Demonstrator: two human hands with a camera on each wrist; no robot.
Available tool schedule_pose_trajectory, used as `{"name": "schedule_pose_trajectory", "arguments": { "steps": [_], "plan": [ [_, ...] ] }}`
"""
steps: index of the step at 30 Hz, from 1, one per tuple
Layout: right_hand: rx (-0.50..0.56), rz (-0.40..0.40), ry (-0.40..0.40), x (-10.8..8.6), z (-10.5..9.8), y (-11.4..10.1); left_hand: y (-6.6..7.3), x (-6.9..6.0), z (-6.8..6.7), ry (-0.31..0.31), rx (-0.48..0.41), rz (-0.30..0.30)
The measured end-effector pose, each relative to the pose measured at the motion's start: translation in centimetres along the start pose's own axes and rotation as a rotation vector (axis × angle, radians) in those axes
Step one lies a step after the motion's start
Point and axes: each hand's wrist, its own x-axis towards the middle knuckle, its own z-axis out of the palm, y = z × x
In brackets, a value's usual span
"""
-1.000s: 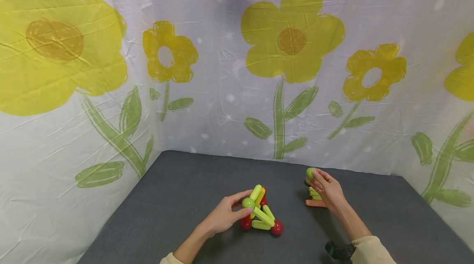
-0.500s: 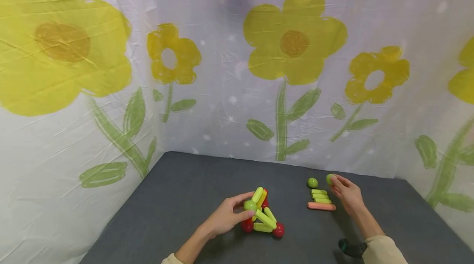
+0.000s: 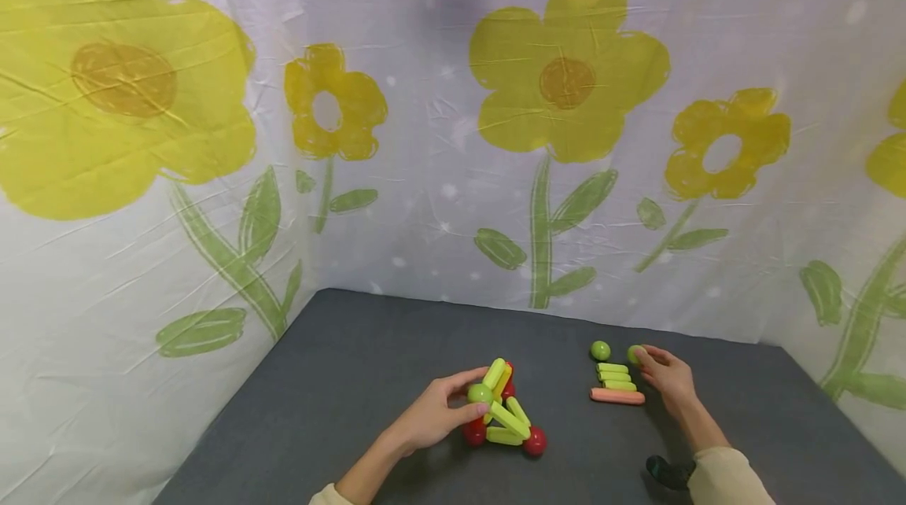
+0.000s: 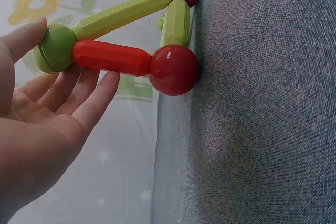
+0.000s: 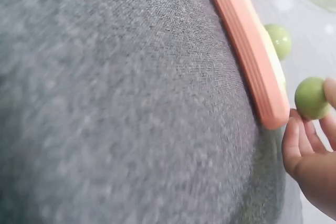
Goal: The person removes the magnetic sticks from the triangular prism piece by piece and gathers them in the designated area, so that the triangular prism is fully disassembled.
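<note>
My left hand grips the green ball at the top of a frame built of rods and balls; in the left wrist view the thumb presses that ball and a fingertip touches the red rod. Red balls form the frame's lower corners, joined by yellow-green rods. At the right, my right hand pinches a loose green ball, also seen in the right wrist view.
Left of the right hand lie another green ball, several short yellow-green rods and a longer orange rod. A dark object is by the right sleeve. Flower-printed cloth stands behind the dark table.
Holding the green ball, my right hand has moved right, away from the other green ball and the rods, and then slightly down. My left hand keeps its hold on the frame.
</note>
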Motion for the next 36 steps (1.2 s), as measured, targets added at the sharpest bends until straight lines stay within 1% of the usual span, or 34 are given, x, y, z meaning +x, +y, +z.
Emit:
{"name": "schedule_pose_trajectory", "arguments": {
  "steps": [2, 7, 13, 20, 25, 28, 31, 36],
  "plan": [
    [-0.033, 0.0, 0.016, 0.2, 0.2, 0.2, 0.0, 0.0, 0.0, 0.0, 0.002, 0.001],
    [-0.089, -0.035, 0.031, 0.6, 0.6, 0.0, 0.0, -0.1, 0.1, 0.0, -0.002, 0.002],
    [-0.127, -0.047, 0.018, 0.7, 1.2, -0.4, 0.0, -0.1, 0.0, -0.003, -0.005, -0.001],
    [-0.169, -0.043, 0.009, 1.0, 1.8, -0.4, -0.2, -0.1, 0.0, -0.006, -0.001, 0.0],
    [-0.19, -0.045, -0.013, 1.1, 2.0, -0.5, -0.1, -0.1, 0.0, -0.007, -0.006, -0.002],
    [-0.186, -0.05, -0.032, 0.9, 1.9, -0.6, -0.1, -0.2, -0.1, -0.007, -0.006, 0.0],
    [-0.162, -0.038, -0.037, 0.6, 1.9, -0.7, -0.1, -0.2, -0.1, -0.007, -0.003, 0.0],
    [-0.064, 0.007, 0.009, 0.6, 1.9, -0.4, -0.2, -0.1, -0.1, -0.009, -0.001, 0.002]
  ]
}}
